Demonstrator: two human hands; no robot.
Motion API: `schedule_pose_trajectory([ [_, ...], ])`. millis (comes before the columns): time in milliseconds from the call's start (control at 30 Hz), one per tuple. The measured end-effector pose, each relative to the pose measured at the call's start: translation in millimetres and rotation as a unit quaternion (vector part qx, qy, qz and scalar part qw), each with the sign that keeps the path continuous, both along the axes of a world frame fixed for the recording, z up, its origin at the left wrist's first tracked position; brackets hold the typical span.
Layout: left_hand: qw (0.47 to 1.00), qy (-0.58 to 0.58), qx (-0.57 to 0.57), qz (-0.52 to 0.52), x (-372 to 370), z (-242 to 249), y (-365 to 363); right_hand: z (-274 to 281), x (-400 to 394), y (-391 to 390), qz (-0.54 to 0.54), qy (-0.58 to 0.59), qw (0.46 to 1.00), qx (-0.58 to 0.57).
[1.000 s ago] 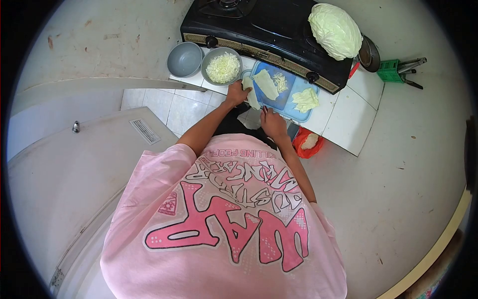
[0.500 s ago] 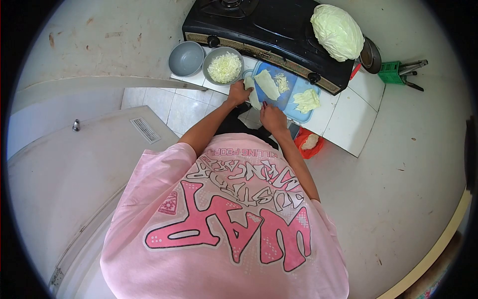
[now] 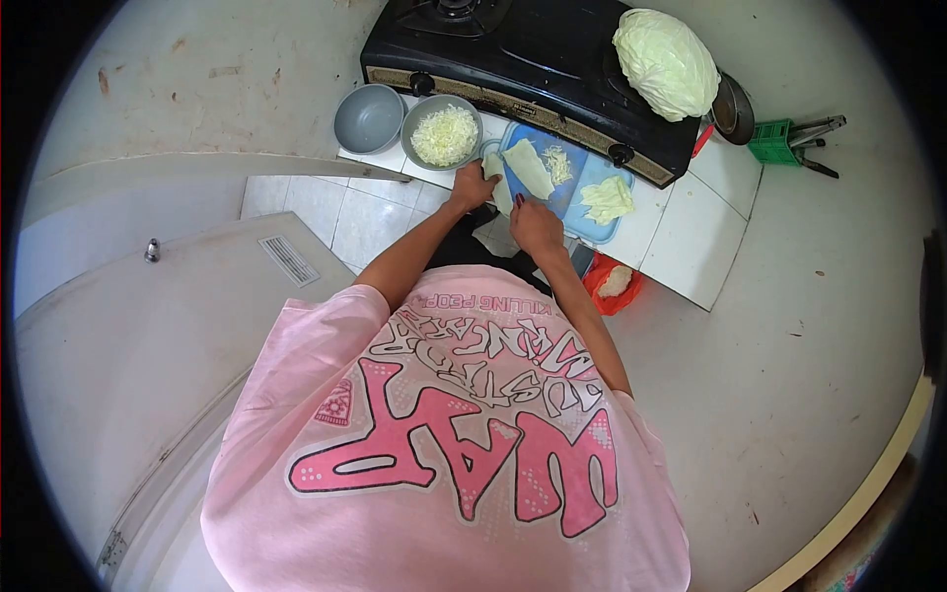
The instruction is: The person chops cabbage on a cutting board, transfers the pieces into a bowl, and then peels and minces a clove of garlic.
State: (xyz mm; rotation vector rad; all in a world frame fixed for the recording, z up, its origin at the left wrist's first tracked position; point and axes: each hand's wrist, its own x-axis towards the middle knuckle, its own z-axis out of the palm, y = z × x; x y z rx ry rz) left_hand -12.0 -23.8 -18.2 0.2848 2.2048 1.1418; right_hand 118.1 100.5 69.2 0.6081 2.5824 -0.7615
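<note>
My left hand (image 3: 475,185) is closed on a pale cabbage leaf piece (image 3: 500,187) at the near left edge of the blue cutting board (image 3: 567,148). Close beside it, my right hand (image 3: 538,229) is wrapped round a knife (image 3: 520,200); only a dark red bit shows, and its blade is hard to make out against the leaf. Another flat leaf piece (image 3: 530,169) lies on the board, with a small heap of shredded cabbage (image 3: 557,164) to its right. A crumpled leaf (image 3: 608,200) rests at the board's right end.
A grey bowl (image 3: 477,120) of shredded cabbage and a second grey bowl (image 3: 369,119) stand at left. Behind is a black gas stove (image 3: 533,59) with a cabbage head (image 3: 667,65) on it. A green basket (image 3: 772,144) holds utensils. Below the counter hangs a red bag (image 3: 599,278).
My right hand has shifted slightly up and left, with the knife closer to the leaf piece. My left hand stays in nearly the same place.
</note>
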Motion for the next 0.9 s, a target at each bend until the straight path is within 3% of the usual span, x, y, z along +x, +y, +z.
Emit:
schedule_pose_trajectory([
  [333, 0.999, 0.042, -0.003, -0.016, 1, -1, -4, -6, 51, 15, -0.003, -0.011, 0.999, -0.031],
  [533, 0.994, -0.050, 0.091, 0.030, 3, 26, 1, -23, 82, 25, -0.128, 0.092, 0.975, -0.155],
  [633, 0.995, 0.068, 0.061, -0.029, 0, 30, 9, -44, 89, 29, -0.206, 0.112, 0.958, -0.163],
  [733, 0.976, 0.171, 0.136, -0.003, 4, 23, 21, -51, 84, 28, -0.342, 0.201, 0.873, -0.285],
  [833, 0.944, 0.307, 0.112, -0.035, 0, 11, 28, -53, 69, 29, -0.389, 0.254, 0.843, -0.269],
  [900, 0.954, 0.281, 0.093, -0.045, -3, 6, 31, -56, 58, 30, -0.403, 0.280, 0.827, -0.276],
])
